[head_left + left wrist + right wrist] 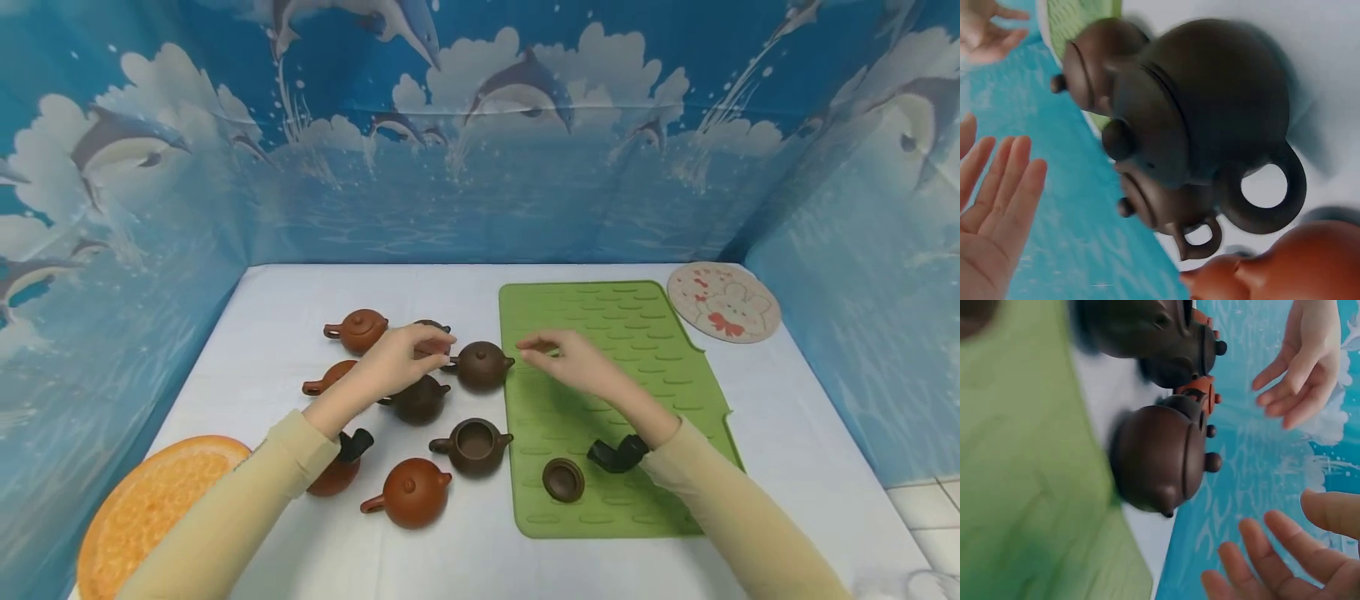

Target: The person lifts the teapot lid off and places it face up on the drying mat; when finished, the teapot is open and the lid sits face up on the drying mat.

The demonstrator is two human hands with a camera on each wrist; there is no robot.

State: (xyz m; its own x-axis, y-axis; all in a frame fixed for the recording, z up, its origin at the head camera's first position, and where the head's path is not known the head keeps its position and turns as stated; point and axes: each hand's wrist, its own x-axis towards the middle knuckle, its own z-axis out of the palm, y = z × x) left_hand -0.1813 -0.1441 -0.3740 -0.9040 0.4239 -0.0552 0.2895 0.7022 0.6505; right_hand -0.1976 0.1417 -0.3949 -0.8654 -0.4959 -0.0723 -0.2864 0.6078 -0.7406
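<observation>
Both hands hover over the table with relaxed fingers and nothing in them. My left hand [405, 358] is above a group of teapots, partly hiding a dark teapot [432, 324] behind it; another dark teapot [420, 403] stands just below it. Between the hands is a lidded dark brown teapot [482, 367], seen from its spout side in the right wrist view. My right hand [566, 358] hangs over the left part of a green mat [622, 333]. Nearer the front stands a dark teapot without its lid [475, 450]; a brown lid [563, 481] lies underside up on the mat.
Reddish-brown teapots stand on the left: one at the back [363, 331], one partly behind the left forearm [324, 382], another under the sleeve [335, 477] and one in front [415, 493]. A round orange mat [172, 475] lies front left, a rabbit-print round mat [723, 302] back right.
</observation>
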